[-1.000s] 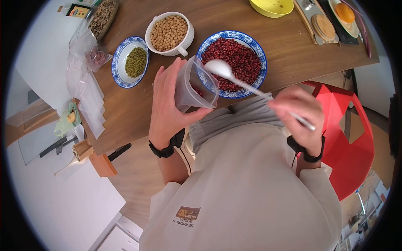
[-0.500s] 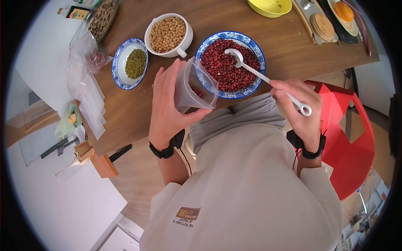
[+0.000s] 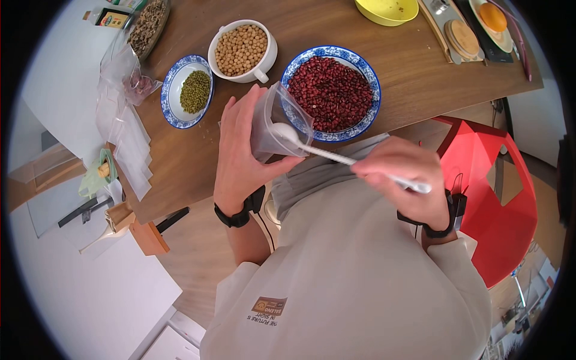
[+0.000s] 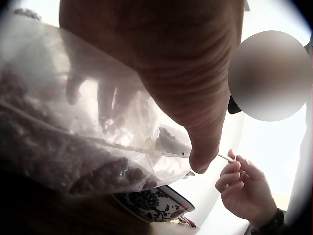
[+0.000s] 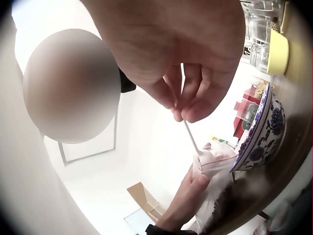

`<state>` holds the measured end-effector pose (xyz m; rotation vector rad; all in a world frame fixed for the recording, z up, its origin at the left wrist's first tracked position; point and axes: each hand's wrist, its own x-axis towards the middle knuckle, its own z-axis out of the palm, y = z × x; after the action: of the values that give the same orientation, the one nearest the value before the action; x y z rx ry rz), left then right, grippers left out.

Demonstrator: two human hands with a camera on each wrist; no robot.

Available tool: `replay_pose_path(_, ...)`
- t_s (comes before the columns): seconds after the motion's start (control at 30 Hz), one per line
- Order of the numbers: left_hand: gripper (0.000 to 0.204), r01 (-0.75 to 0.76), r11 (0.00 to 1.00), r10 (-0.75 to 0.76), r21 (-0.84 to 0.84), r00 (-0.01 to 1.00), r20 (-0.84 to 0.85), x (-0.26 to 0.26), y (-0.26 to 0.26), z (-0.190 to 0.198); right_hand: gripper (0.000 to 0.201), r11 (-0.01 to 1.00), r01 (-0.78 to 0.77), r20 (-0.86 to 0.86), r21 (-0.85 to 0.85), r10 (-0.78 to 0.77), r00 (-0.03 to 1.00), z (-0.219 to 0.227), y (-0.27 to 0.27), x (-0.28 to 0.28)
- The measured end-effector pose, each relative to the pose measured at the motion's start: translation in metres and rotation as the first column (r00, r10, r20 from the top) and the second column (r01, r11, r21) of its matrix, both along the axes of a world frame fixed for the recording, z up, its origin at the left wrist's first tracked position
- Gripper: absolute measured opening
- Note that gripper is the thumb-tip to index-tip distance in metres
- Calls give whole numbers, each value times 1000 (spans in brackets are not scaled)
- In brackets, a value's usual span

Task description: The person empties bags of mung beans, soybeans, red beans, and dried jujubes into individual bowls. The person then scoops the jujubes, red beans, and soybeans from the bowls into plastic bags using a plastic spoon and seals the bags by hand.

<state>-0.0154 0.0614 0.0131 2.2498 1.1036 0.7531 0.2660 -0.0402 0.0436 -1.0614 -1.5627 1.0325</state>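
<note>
My left hand [image 3: 236,156] grips a clear plastic bag [image 3: 268,114], holding its mouth wide beside the bowl. In the left wrist view, many dark red beans [image 4: 44,147] lie inside the bag. My right hand [image 3: 405,177] pinches the handle of a white spoon [image 3: 327,155]. The spoon's bowl is inside the bag's mouth, and its contents are hidden by the tilt. In the right wrist view, the spoon handle [image 5: 191,139] slants down to the bag. Just beyond the bag, a blue-and-white bowl [image 3: 377,90] holds glossy dark red beans [image 3: 330,90].
A white handled cup [image 3: 273,57] of chickpeas and a small blue-rimmed dish [image 3: 171,99] of green beans stand to the left. Plastic bags [image 3: 129,144] drape over the table's left side. Farther back are a yellow bowl [image 3: 387,18] and a red chair [image 3: 498,210] at right.
The spoon dipped into the red beans half a second ago, then moved left and toward the body into the bag. My left hand and the bag have stayed in place.
</note>
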Motion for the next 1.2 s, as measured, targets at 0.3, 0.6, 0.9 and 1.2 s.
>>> replay_pose_path(0.3, 115, -1, 1000, 1, 6, 1000, -8, 0, -1, 1, 29, 983, 159, 178, 92, -173, 969, 1, 2, 32)
replay_pose_path(0.6, 114, 2, 1000, -2, 13, 1000, -9, 0, 0, 0, 27, 963, 238, 364, 130, -270, 891, -9, 8, 35)
replay_pose_path(0.9, 115, 0, 1000, 0, 0, 1000, -2, 0, -1, 0, 21, 852, 443, -18, -279, -466, 884, -14, 0, 27)
replay_pose_path(1.2, 115, -1, 1000, 1, -4, 1000, -8, 0, 0, 1, 19, 995, 77, -65, -58, -81, 995, -3, -1, 9)
